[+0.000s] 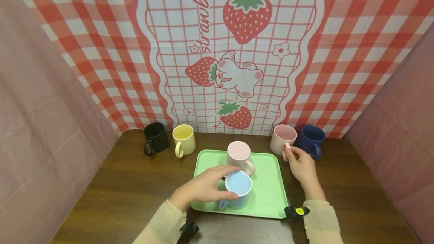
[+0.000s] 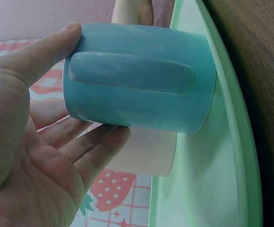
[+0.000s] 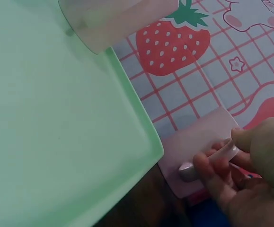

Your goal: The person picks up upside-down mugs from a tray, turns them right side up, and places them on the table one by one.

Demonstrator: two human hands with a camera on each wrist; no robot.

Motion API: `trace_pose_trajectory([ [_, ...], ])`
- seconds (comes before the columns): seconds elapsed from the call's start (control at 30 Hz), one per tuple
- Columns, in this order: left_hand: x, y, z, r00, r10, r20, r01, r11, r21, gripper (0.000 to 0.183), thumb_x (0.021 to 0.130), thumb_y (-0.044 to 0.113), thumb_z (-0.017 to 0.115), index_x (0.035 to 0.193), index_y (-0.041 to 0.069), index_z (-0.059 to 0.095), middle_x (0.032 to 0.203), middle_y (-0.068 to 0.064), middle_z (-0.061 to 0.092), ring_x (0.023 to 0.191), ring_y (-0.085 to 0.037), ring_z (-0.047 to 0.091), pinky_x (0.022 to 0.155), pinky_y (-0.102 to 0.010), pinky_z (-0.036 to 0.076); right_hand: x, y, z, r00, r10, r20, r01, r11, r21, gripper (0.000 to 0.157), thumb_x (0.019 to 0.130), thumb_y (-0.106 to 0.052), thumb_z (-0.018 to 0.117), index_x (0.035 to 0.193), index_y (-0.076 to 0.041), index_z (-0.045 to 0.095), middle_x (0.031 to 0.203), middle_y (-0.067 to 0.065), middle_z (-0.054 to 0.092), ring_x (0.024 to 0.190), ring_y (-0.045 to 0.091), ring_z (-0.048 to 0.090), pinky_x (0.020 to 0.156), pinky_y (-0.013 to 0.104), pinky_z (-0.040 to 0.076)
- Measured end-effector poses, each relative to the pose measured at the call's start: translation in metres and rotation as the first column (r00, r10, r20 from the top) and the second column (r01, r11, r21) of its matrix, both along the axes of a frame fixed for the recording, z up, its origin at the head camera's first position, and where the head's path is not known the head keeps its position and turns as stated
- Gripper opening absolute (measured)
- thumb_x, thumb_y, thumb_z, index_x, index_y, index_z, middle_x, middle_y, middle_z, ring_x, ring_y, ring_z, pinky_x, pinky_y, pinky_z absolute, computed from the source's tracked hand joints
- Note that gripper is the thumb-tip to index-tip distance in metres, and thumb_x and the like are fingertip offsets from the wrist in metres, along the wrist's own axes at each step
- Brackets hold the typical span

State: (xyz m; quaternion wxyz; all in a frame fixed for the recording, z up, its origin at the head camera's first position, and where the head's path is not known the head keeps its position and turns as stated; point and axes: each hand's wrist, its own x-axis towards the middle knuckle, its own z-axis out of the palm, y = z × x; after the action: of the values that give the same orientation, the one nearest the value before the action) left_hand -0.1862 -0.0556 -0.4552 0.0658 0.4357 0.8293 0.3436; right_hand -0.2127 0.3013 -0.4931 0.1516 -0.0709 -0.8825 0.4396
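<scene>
A light blue mug [image 1: 239,183] stands base-up on a light green tray [image 1: 269,189]. My left hand [image 1: 207,185] holds it near the top, thumb on one side and fingers on the other; its handle [image 2: 132,73] faces the left wrist camera. Behind it on the tray is an upturned pink mug [image 1: 239,151], handle to the right. Beyond the tray's back right corner a second pink mug [image 1: 280,143] stands mouth-up on the table. My right hand [image 1: 303,165] pinches that mug's handle [image 3: 210,162] between thumb and fingers.
A dark blue mug [image 1: 311,137] stands close to the right of the second pink mug. At the back left are a black mug [image 1: 156,138] and a yellow mug [image 1: 184,142], both mouth-up. A strawberry-printed cloth [image 1: 244,74] hangs behind the brown table [image 1: 125,195].
</scene>
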Motion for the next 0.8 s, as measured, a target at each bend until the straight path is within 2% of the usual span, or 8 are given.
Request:
trace_pose_trajectory([
  [0.1,0.0,0.0,0.0,1.0,-0.003,0.003,0.003,1.0,-0.002,0.075,0.094,0.035,0.089,0.154,0.004,0.058,0.144,-0.007,0.068,0.126,-0.014,0.064,0.108,-0.032,0.053,0.002,0.0,0.003,0.999,-0.04,-0.003,0.04,0.996,0.074,0.036,0.112,-0.031,0.064,0.126,0.0,0.075,0.104,0.016,0.081,0.088,0.015,0.073,0.081,0.029,0.051],
  [0.17,0.0,0.0,-0.001,1.0,-0.003,0.003,0.003,1.0,-0.004,0.075,0.094,0.036,0.089,0.154,0.005,0.058,0.145,-0.007,0.068,0.127,-0.013,0.064,0.108,-0.032,0.053,0.004,0.0,0.007,0.998,-0.06,-0.013,0.061,0.994,0.088,0.037,0.111,-0.031,0.064,0.129,0.0,0.074,0.109,0.019,0.079,0.096,0.028,0.075,0.086,0.04,0.052],
  [0.23,-0.001,-0.001,-0.001,1.0,-0.001,0.006,0.001,1.0,-0.004,0.075,0.094,0.036,0.089,0.155,0.005,0.058,0.145,-0.007,0.068,0.127,-0.014,0.064,0.108,-0.033,0.053,0.007,0.001,0.011,0.997,-0.077,-0.026,0.079,0.993,0.093,0.037,0.111,-0.029,0.064,0.131,0.0,0.072,0.116,0.021,0.077,0.103,0.036,0.073,0.087,0.045,0.051],
  [0.33,-0.001,-0.001,-0.001,1.0,0.003,0.007,-0.003,1.0,-0.007,0.075,0.094,0.037,0.089,0.155,0.006,0.058,0.145,-0.007,0.067,0.127,-0.014,0.064,0.109,-0.033,0.053,0.011,0.002,0.017,0.995,-0.086,-0.053,0.091,0.991,0.102,0.035,0.11,-0.027,0.066,0.132,-0.001,0.072,0.118,0.021,0.076,0.102,0.034,0.071,0.084,0.038,0.052],
  [0.47,-0.001,-0.001,-0.001,1.0,0.009,0.007,-0.009,1.0,-0.013,0.075,0.094,0.037,0.089,0.155,0.007,0.058,0.145,-0.006,0.067,0.128,-0.014,0.064,0.109,-0.033,0.053,0.013,0.0,0.026,0.992,-0.065,-0.109,0.078,0.99,0.115,0.03,0.107,-0.026,0.073,0.125,-0.003,0.075,0.108,0.015,0.076,0.092,0.016,0.066,0.074,0.016,0.047],
  [0.53,0.0,-0.001,-0.001,1.0,0.012,0.007,-0.012,1.0,-0.014,0.075,0.094,0.037,0.089,0.155,0.007,0.058,0.145,-0.006,0.067,0.128,-0.014,0.064,0.109,-0.033,0.053,0.014,-0.003,0.03,0.989,-0.036,-0.147,0.054,0.991,0.119,0.027,0.104,-0.023,0.077,0.121,-0.003,0.075,0.104,0.013,0.074,0.088,0.008,0.062,0.072,0.009,0.045],
  [0.63,-0.001,-0.001,-0.001,1.0,0.013,0.008,-0.013,1.0,-0.014,0.075,0.094,0.037,0.089,0.155,0.007,0.058,0.146,-0.006,0.067,0.128,-0.014,0.063,0.109,-0.033,0.053,0.015,-0.009,0.036,0.98,0.024,-0.198,0.002,0.992,0.129,0.024,0.102,-0.017,0.08,0.119,-0.001,0.075,0.101,0.013,0.072,0.085,0.003,0.06,0.073,0.004,0.045],
  [0.8,-0.001,0.0,-0.002,1.0,0.01,0.007,-0.01,1.0,-0.011,0.075,0.093,0.037,0.09,0.155,0.006,0.058,0.145,-0.006,0.067,0.129,-0.014,0.063,0.109,-0.034,0.052,0.018,-0.02,0.045,0.965,0.13,-0.23,-0.093,0.982,0.164,0.022,0.1,-0.013,0.082,0.116,-0.001,0.075,0.102,0.011,0.07,0.085,0.007,0.061,0.073,0.006,0.046],
])
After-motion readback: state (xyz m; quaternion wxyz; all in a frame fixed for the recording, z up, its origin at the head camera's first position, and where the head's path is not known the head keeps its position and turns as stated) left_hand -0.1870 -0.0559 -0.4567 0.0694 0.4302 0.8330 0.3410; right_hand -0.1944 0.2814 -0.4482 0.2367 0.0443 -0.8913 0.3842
